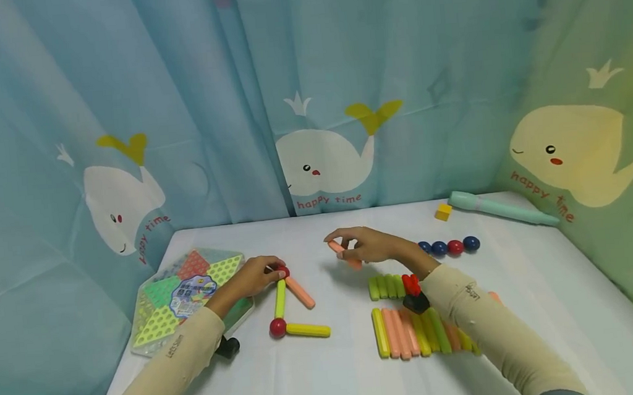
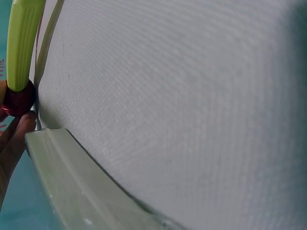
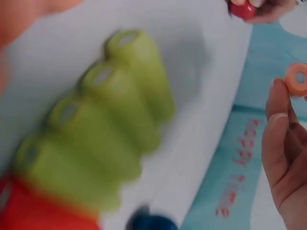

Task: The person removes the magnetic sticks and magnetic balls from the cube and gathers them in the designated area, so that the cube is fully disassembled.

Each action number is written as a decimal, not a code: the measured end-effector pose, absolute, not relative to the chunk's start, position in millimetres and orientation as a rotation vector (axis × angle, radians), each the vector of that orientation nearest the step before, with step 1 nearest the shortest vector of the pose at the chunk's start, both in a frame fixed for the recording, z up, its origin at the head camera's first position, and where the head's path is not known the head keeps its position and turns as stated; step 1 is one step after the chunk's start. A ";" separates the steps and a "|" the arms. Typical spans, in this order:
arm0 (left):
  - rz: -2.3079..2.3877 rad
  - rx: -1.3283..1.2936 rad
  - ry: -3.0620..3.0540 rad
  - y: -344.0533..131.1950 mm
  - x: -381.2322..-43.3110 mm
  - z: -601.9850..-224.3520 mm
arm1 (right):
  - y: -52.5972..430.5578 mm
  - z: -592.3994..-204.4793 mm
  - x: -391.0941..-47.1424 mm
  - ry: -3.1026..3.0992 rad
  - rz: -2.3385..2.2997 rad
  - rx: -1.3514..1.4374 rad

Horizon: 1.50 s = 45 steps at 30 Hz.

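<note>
My left hand (image 1: 251, 278) pinches a red ball (image 1: 284, 271). A lime green rod (image 1: 280, 299) and an orange rod (image 1: 300, 292) run from this ball. At the green rod's near end sits another red ball (image 1: 278, 328), from which a yellow rod (image 1: 308, 330) points right. In the left wrist view, the green rod (image 2: 21, 43) meets the red ball (image 2: 20, 99) between my fingertips. Raised above the table, my right hand (image 1: 369, 245) holds a separate orange rod (image 1: 334, 246) between thumb and fingers. The right wrist view shows its round metal-centred end (image 3: 291, 86).
Short green rods (image 1: 383, 288) lie beside red ones (image 1: 411, 284), behind a row of longer coloured rods (image 1: 405, 333). Blue and red balls (image 1: 455, 247) line up behind my right forearm. A patterned box (image 1: 190, 288) sits left; a yellow cube (image 1: 443, 212) and teal tube (image 1: 501, 209) lie back right.
</note>
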<state>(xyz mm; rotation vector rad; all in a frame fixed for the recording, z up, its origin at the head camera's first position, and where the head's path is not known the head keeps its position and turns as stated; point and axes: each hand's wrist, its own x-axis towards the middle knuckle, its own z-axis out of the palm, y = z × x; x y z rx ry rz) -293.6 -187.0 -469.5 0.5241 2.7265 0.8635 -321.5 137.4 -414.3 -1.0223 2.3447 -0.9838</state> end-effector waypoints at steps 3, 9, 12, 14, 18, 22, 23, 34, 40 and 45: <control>0.877 0.532 2.724 -188.5 -292.4 -469.2 | 163.6 -403.9 -309.4 2.335 -1.034 -0.970; 0.869 0.502 2.719 -192.0 -291.5 -472.3 | 228.2 -398.1 -279.4 2.319 -1.113 -0.858; 0.860 0.494 2.723 -193.9 -291.6 -474.9 | 264.8 -399.9 -261.8 2.299 -1.130 -0.782; 0.863 0.496 2.719 -194.9 -291.7 -475.8 | 290.4 -401.3 -249.7 2.298 -1.128 -0.713; 0.868 0.504 2.716 -196.0 -292.1 -475.4 | 343.7 -406.1 -226.2 2.350 -1.121 -0.583; 0.865 0.507 2.717 -195.7 -292.1 -473.5 | 392.5 -418.8 -208.7 2.420 -1.135 -0.589; 0.863 0.507 2.718 -195.7 -292.1 -472.7 | 402.2 -423.1 -205.7 2.431 -1.137 -0.601; 0.850 0.547 2.732 -198.4 -291.4 -470.4 | 414.6 -455.2 -195.2 2.480 -1.007 -0.394; 0.859 0.561 2.731 -196.5 -291.0 -471.4 | 408.0 -449.7 -191.8 2.495 -0.951 -0.351; 0.859 0.569 2.727 -192.9 -290.6 -470.3 | 408.4 -443.4 -186.7 2.484 -0.939 -0.294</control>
